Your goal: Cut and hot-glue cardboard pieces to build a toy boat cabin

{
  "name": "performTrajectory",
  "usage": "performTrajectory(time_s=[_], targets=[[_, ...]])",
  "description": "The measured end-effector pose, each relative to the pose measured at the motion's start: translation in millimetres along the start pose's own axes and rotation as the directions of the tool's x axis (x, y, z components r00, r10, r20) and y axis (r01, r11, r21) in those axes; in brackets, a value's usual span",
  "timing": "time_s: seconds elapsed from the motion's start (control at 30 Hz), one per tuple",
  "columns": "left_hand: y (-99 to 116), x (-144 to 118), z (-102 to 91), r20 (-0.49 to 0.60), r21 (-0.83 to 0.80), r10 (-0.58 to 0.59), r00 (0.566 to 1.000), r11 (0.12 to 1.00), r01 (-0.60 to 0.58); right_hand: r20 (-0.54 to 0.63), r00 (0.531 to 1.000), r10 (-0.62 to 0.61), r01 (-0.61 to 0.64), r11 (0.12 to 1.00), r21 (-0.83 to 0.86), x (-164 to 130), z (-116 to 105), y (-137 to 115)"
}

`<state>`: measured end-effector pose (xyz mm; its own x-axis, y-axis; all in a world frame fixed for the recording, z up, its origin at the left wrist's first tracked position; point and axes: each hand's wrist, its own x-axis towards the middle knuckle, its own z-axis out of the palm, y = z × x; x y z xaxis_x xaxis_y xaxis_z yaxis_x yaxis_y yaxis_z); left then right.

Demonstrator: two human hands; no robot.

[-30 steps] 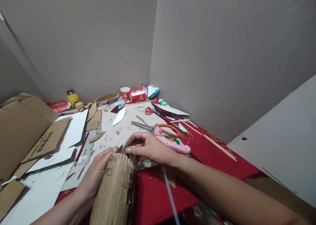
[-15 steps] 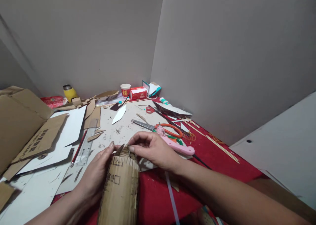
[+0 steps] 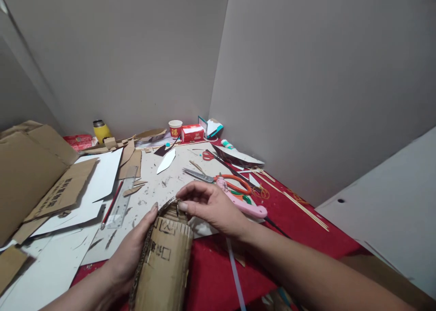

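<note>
A rolled corrugated cardboard tube with printed black marks stands out from the near edge, its far end facing the table. Along its left side lies my left hand, closed around it with the thumb up near the rim. My right hand pinches the cardboard edge at the tube's far end between thumb and fingers. Just beyond that hand lie orange-handled scissors and a pink glue gun. The underside of the tube and most of my left fingers are hidden.
To the left are a cardboard box, white sheets, a clear ruler and a red pencil. At the back stand a yellow bottle, a paper cup and a red box. Thin sticks lie right on the red cloth.
The tube has turned slightly, and its left cardboard edge now shows as a continuous rim by my left thumb. My right hand keeps its pinch. The view has shifted a little.
</note>
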<state>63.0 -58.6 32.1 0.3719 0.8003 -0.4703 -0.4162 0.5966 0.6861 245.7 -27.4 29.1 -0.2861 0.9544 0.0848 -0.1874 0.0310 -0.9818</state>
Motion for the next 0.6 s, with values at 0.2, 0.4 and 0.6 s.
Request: performTrajectory(time_s=[0.2,0.4,0.6], targets=[[3.5,-3.2,-2.9,0.024,0.058,0.119,0.993,0.991,-0.120,-0.074,0.995,-0.071,0.073,0.997,0.016,-1.2,-1.3,-5.9],[5.0,-3.6,-8.1,0.075,0.138,0.224,0.972,0.963,-0.232,-0.107,0.987,-0.123,0.122,0.992,-0.009,-0.9,-2.7,-3.5],[3.0,0.3,-18.5,0.100,0.345,0.325,0.940,0.875,-0.339,-0.052,0.981,-0.188,0.186,0.982,-0.033,-2.1,-2.7,-3.3]])
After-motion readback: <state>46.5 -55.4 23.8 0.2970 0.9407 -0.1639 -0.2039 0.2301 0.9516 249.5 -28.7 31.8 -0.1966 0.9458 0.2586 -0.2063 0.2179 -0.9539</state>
